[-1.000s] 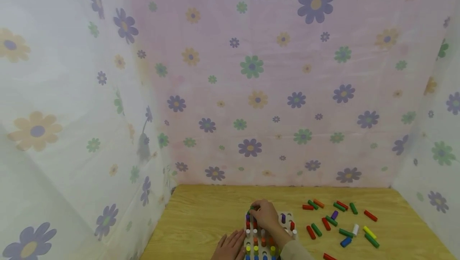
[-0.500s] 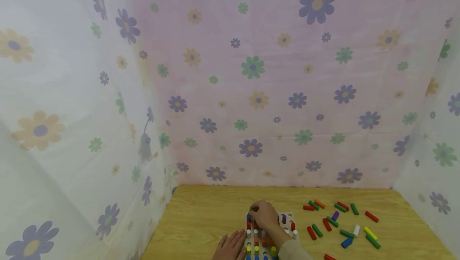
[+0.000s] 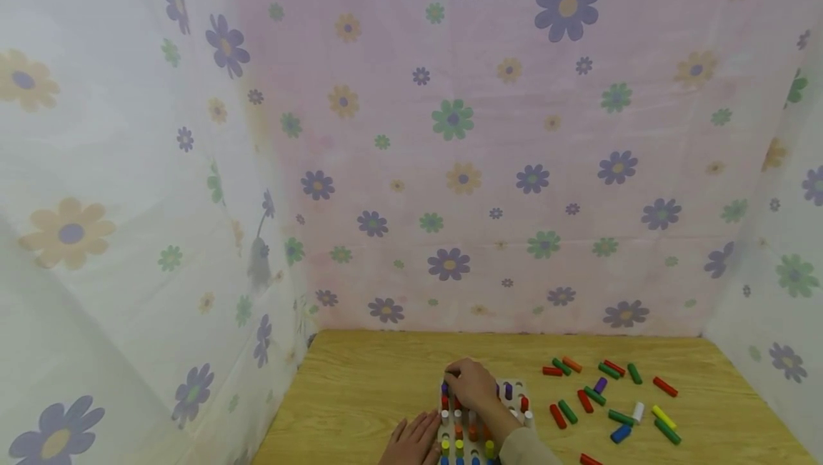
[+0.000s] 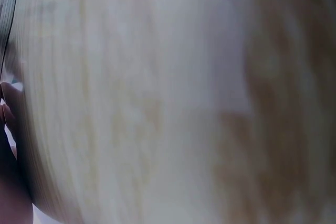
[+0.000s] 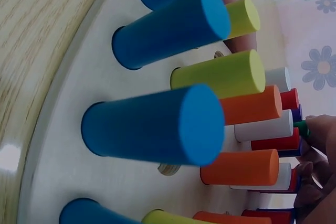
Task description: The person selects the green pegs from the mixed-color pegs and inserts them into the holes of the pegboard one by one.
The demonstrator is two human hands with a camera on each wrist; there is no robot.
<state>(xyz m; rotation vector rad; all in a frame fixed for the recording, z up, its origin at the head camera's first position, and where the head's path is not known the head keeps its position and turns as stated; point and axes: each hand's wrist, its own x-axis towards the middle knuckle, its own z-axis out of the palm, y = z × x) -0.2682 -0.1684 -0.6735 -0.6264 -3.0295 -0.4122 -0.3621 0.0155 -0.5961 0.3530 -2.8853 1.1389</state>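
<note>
A pale wooden pegboard point(image 5: 60, 150) stands on the table, with upright round pegs in colour rows. Blue pegs point(image 5: 152, 124) and yellow pegs point(image 5: 220, 72) fill the near rows; orange, white, red and purple ones stand behind. At the board's far left corner my right hand point(image 3: 472, 384) pinches a green peg point(image 5: 301, 128) between thumb and fingers; only a bit of it shows in the right wrist view. My left hand point(image 3: 414, 440) lies flat with extended fingers against the board's left side. The left wrist view is mostly blurred wood, with part of that hand point(image 4: 10, 171) at its edge.
Loose pegs lie scattered to the right of the board, among them a green peg point(image 3: 666, 431), a blue peg point(image 3: 620, 434), a yellow peg point(image 3: 664, 417) and a red peg point(image 3: 665, 387). Flowered cloth point(image 3: 386, 251) walls in the wooden table point(image 3: 366, 372) at the back and sides.
The green peg, which showed above the fingers in the head view a second ago, is now lower and hidden there. My right hand shifted slightly left; my left hand stays put.
</note>
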